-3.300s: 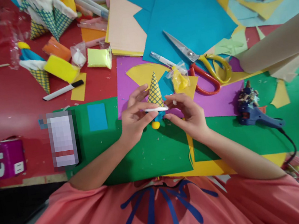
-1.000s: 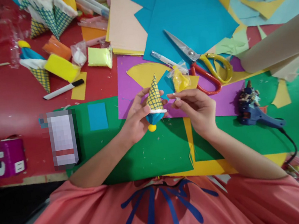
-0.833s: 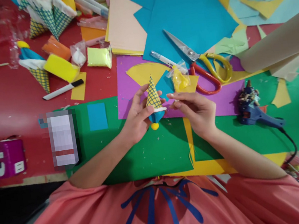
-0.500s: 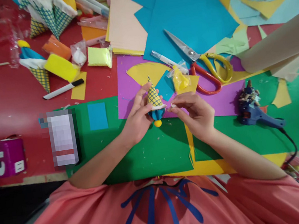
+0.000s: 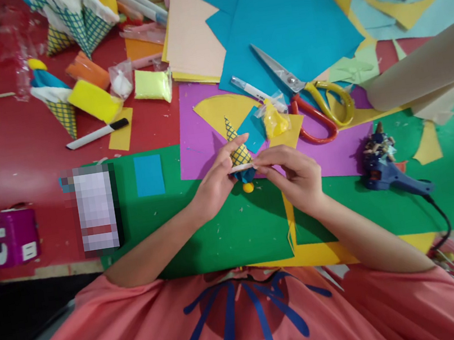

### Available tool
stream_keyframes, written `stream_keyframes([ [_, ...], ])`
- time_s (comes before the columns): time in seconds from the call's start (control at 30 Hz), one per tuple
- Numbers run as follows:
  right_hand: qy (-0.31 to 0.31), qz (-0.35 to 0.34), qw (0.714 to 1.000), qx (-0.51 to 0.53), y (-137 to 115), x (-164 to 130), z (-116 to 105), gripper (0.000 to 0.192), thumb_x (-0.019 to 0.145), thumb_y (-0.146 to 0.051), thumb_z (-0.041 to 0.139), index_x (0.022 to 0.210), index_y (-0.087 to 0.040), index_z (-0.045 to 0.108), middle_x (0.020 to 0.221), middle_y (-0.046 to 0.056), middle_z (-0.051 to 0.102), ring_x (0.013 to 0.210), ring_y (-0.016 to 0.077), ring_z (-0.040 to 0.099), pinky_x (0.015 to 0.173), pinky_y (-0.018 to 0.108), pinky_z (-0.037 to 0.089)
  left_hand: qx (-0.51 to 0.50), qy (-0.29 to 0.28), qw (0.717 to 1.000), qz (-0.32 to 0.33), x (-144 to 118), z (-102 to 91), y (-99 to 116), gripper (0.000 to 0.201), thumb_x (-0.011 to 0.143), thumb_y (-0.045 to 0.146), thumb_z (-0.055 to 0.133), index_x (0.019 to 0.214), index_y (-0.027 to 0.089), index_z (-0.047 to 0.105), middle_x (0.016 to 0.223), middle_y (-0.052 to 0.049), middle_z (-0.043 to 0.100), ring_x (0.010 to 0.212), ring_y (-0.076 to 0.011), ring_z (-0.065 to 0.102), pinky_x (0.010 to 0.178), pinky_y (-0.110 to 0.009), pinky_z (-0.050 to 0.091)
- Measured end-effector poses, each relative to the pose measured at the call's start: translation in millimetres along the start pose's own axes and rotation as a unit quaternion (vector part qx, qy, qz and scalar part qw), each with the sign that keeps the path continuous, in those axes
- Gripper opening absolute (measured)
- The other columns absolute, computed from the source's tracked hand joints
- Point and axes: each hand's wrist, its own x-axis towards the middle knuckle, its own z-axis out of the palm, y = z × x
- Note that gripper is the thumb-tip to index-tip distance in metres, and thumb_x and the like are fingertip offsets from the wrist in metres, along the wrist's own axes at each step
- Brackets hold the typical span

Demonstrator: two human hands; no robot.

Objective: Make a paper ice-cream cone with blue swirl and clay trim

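Two hands (image 5: 216, 186) (image 5: 296, 174), one held cone (image 5: 238, 151), two pairs of scissors (image 5: 310, 98) (image 5: 316, 122), one glue gun (image 5: 387, 171), two markers (image 5: 96, 134) (image 5: 249, 88).

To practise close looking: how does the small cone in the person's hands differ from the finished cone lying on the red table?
The held cone points away from the person, pinched by the left hand and right hand; the table cone lies untouched, tip toward the person. The table cone looks bigger. Both share yellow criss-cross paper, blue filling and a yellow ball.

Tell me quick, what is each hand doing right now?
Left hand: closed on the cone.
Right hand: fingers pinched on the white strip at the cone's rim.
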Motion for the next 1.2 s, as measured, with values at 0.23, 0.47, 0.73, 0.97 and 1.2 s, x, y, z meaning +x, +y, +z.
stream_keyframes([
  [0.23,0.012,0.021,1.000,0.018,1.9,-5.0,4.9,0.019,0.086,-0.017,0.068,0.103,-0.024,0.067,0.096,0.001,0.074,0.079,0.0118,0.069,0.070,0.025,0.058,0.061,-0.025,0.998,0.007,-2.7,-5.2,-2.5,0.048,0.082,0.046,0.067,0.127,0.034,0.060,0.139,0.001,0.055,0.132,-0.0218,0.047,0.107,-0.030,0.043],
  [0.47,-0.001,-0.026,1.000,-0.008,0.1,-1.2,2.6,0.019,0.087,-0.019,0.066,0.105,-0.025,0.066,0.097,0.002,0.074,0.086,0.0143,0.069,0.069,0.027,0.058,0.171,-0.029,0.983,0.066,-4.9,-6.1,-3.2,0.033,0.079,0.034,0.073,0.111,0.035,0.068,0.123,0.001,0.064,0.134,-0.0213,0.045,0.117,-0.035,0.031],
  [0.73,0.005,-0.073,0.997,-0.007,-1.1,3.6,0.5,0.016,0.086,-0.017,0.068,0.100,-0.024,0.068,0.091,0.002,0.072,0.088,0.0153,0.068,0.078,0.030,0.058,0.084,-0.039,0.994,0.065,-3.3,-6.0,-1.1,0.027,0.072,0.042,0.079,0.092,0.027,0.070,0.103,0.000,0.067,0.114,-0.0185,0.061,0.103,-0.032,0.046],
  [0.97,0.003,-0.083,0.996,-0.035,-2.5,1.0,2.5,0.017,0.088,-0.017,0.064,0.101,-0.025,0.069,0.094,0.003,0.071,0.090,0.0165,0.069,0.079,0.031,0.058,0.037,-0.018,0.999,0.022,-2.4,-1.7,1.7,0.017,0.070,0.028,0.081,0.077,0.022,0.068,0.126,-0.001,0.064,0.112,-0.0181,0.064,0.100,-0.034,0.050],
  [1.2,0.023,-0.040,0.999,0.009,-3.1,3.2,1.1,0.017,0.084,-0.015,0.069,0.097,-0.025,0.072,0.091,0.001,0.072,0.087,0.0152,0.068,0.078,0.030,0.057,-0.045,-0.022,0.999,-0.015,-1.7,-2.4,5.4,0.022,0.068,0.031,0.083,0.077,0.021,0.066,0.130,0.002,0.063,0.117,-0.0213,0.063,0.094,-0.036,0.056],
])
